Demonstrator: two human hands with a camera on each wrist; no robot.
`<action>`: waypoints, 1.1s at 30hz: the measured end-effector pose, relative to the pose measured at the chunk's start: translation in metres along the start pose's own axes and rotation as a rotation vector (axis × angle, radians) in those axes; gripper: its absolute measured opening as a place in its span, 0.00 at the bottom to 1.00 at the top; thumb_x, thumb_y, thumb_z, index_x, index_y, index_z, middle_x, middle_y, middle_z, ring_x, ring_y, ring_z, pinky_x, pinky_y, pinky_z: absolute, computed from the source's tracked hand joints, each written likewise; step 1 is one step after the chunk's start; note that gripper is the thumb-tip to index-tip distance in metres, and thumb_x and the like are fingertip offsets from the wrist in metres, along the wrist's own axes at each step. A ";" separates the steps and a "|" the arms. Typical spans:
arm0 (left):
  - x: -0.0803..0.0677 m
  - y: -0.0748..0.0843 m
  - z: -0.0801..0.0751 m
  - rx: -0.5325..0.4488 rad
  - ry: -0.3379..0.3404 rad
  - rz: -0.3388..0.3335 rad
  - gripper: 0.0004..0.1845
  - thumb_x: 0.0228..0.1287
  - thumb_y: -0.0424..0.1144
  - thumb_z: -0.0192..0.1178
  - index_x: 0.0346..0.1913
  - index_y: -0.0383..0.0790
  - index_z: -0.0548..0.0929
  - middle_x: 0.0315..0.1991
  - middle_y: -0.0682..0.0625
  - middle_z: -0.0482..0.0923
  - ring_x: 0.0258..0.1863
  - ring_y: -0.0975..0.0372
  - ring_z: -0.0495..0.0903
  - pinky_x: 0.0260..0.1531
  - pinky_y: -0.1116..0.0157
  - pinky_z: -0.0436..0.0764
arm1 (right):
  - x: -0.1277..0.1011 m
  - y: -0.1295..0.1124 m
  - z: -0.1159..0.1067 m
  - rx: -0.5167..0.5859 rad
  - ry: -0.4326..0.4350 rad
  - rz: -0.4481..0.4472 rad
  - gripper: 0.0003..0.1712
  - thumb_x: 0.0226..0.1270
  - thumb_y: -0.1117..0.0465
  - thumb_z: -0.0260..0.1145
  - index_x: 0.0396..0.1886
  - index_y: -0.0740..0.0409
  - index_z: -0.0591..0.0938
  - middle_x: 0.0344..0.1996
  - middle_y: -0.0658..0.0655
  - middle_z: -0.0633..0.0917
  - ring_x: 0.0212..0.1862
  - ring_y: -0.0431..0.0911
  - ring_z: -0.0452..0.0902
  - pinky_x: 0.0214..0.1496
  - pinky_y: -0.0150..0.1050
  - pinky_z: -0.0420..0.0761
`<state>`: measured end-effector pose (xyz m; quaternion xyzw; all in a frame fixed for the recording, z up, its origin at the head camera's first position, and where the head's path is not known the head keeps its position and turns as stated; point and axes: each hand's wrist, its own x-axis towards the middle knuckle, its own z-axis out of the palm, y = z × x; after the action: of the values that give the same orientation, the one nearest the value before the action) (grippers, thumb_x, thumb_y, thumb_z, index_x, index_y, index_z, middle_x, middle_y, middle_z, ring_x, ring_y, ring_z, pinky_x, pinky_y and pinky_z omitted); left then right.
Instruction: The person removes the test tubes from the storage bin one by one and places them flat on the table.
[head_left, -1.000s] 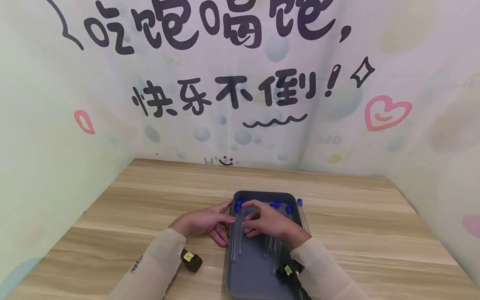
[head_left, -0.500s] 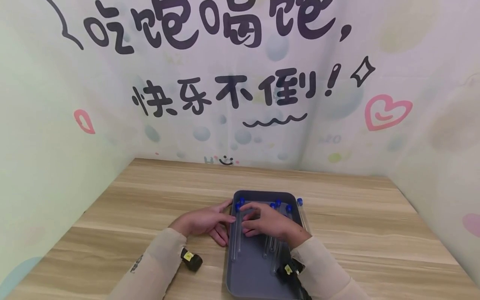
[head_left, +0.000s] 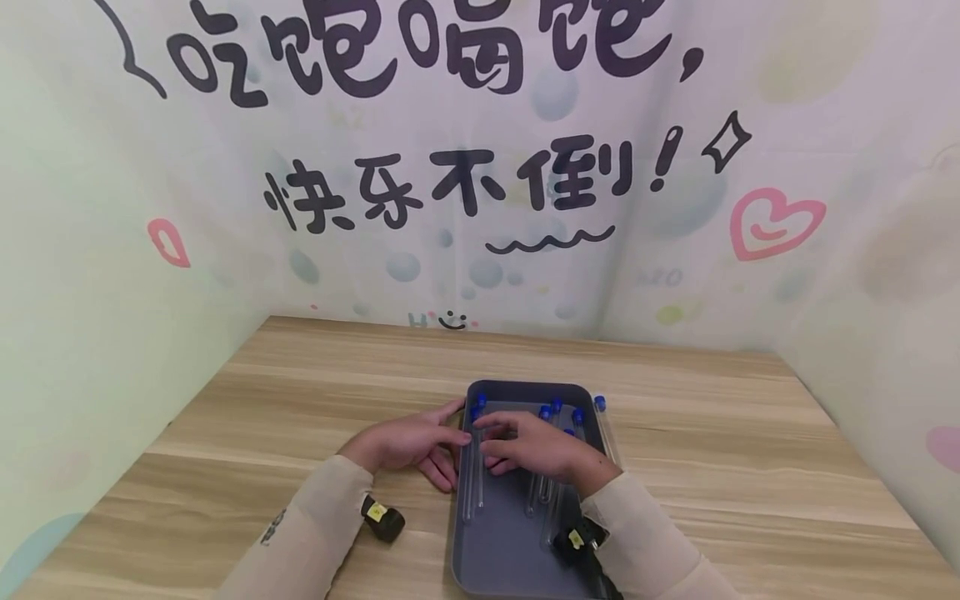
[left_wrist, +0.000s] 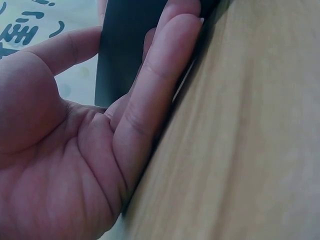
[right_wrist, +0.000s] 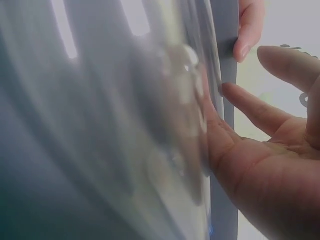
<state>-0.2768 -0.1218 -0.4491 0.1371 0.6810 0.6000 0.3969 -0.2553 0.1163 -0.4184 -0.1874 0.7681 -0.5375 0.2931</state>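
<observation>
Writing: the backdrop [head_left: 480, 167] behind the bench [head_left: 300, 400] carries large dark Chinese characters, "吃饱喝饱," on the top line and "快乐不倒!" below, with a pink heart [head_left: 776, 223] to the right and a small smiley at the bench's far edge. A small yellow label shows on the black wrist device [head_left: 381, 518] lying under the left sleeve; its text is too small to read.

Head view: a dark grey tray [head_left: 517, 550] lies on the bench, holding several clear tubes with blue caps [head_left: 557, 407] laid lengthwise. One further capped tube [head_left: 606, 433] lies just beside the tray's right rim. The left hand [head_left: 408, 446] rests on the bench against the tray's left rim, fingers straight, grip apart and holding nothing. The right hand [head_left: 536, 448] lies over the tubes in the tray, fingers extended toward the leftmost tubes [head_left: 472, 467]; whether any finger pinches a tube cannot be told from this view.

Left wrist view: the left hand's fingers [left_wrist: 165, 75] lie straight along the tray wall [left_wrist: 122, 50], touching it, palm open.

Right wrist view: blurred clear tubes [right_wrist: 170, 125] fill the near field and block most of the tray; the right hand's fingers [right_wrist: 250, 107] are spread and relaxed, one fingertip touching a tube, none curled round it. A left fingertip [right_wrist: 247, 30] presses the tray rim [right_wrist: 225, 30].
</observation>
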 end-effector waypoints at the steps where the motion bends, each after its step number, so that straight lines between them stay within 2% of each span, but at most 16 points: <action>1: 0.000 0.000 0.000 0.000 0.001 0.002 0.47 0.74 0.45 0.54 0.81 0.56 0.32 0.41 0.38 0.82 0.29 0.57 0.87 0.36 0.55 0.90 | 0.000 0.000 0.000 -0.002 0.001 0.001 0.28 0.75 0.60 0.60 0.71 0.62 0.70 0.61 0.66 0.76 0.49 0.48 0.84 0.52 0.43 0.88; 10: 0.000 0.000 0.000 -0.004 0.003 0.003 0.47 0.74 0.45 0.54 0.81 0.56 0.32 0.42 0.37 0.82 0.29 0.57 0.87 0.36 0.56 0.90 | 0.001 0.001 0.000 -0.006 0.027 -0.010 0.26 0.75 0.59 0.60 0.69 0.60 0.72 0.60 0.66 0.76 0.46 0.48 0.85 0.50 0.44 0.88; 21: 0.001 -0.001 0.000 0.002 0.005 0.014 0.46 0.74 0.45 0.54 0.81 0.56 0.32 0.40 0.38 0.82 0.29 0.56 0.87 0.36 0.55 0.90 | 0.003 0.002 0.001 -0.012 0.100 -0.052 0.21 0.75 0.63 0.59 0.65 0.61 0.75 0.58 0.67 0.77 0.43 0.50 0.86 0.45 0.45 0.89; 33: 0.000 -0.001 0.000 0.010 -0.005 0.020 0.44 0.75 0.45 0.54 0.81 0.59 0.36 0.40 0.38 0.82 0.30 0.55 0.88 0.37 0.54 0.90 | 0.003 0.002 -0.001 0.037 0.192 -0.091 0.19 0.74 0.65 0.60 0.61 0.65 0.77 0.55 0.68 0.77 0.44 0.49 0.86 0.48 0.45 0.89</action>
<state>-0.2766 -0.1213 -0.4499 0.1473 0.6817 0.6002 0.3917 -0.2578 0.1159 -0.4207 -0.1643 0.7733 -0.5799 0.1967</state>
